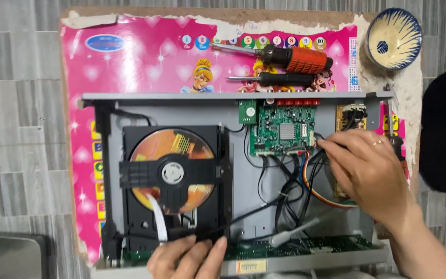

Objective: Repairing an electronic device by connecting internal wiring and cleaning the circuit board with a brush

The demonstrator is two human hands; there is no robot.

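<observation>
An opened grey disc player (pixel 285 106) lies on a pink printed mat. Its black disc drive (pixel 174 178) holds an orange disc (pixel 153 150). My left hand (pixel 189 257) rests on the front edge of the player, fingers on the lower edge of the drive beside a white flat ribbon cable (pixel 157 217). My right hand (pixel 370 168) reaches in from the right, its fingertips pinching a cable plug at the right edge of the green circuit board (pixel 282 132). Black and coloured wires (pixel 305 178) run below that board.
Two screwdrivers lie on the mat behind the player, one with an orange-and-black handle (pixel 298 58), one all black (pixel 285 78). A blue-and-white bowl (pixel 393 37) stands at the back right. A long green front board (pixel 305 247) lines the near edge. Grey tiled floor surrounds the mat.
</observation>
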